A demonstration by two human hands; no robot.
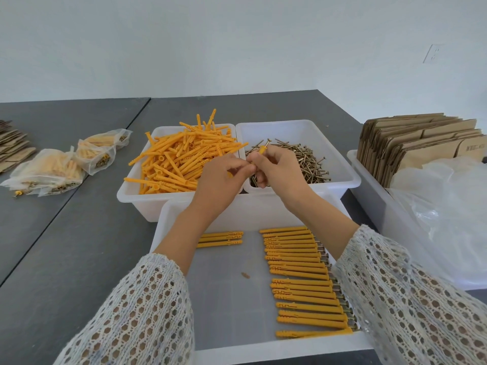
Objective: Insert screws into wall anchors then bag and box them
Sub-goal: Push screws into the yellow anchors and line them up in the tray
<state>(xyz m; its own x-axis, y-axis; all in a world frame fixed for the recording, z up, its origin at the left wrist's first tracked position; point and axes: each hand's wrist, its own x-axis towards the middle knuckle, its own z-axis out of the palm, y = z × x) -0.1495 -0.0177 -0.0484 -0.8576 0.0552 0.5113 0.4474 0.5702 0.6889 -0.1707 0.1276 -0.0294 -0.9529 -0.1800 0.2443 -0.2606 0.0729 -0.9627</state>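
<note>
Both hands curl tight — right hand [276,164] fingers pinch an anchor [263,150], left hand [224,177] fingers clasp another anchor's end [230,175].

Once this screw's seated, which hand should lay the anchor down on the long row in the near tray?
Right, probably. The right hand already pinches the anchor with the screw head showing, and the long row of finished anchors lies on its side of the tray. The left hand would have to cross over.

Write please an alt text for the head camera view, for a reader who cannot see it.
Two hands, left hand and right hand, together hold an orange plastic wall anchor with a screw above two white plastic bins, one of loose orange anchors, one of brass-coloured screws. Nearer, a white tray holds assembled anchors in rows.
</note>
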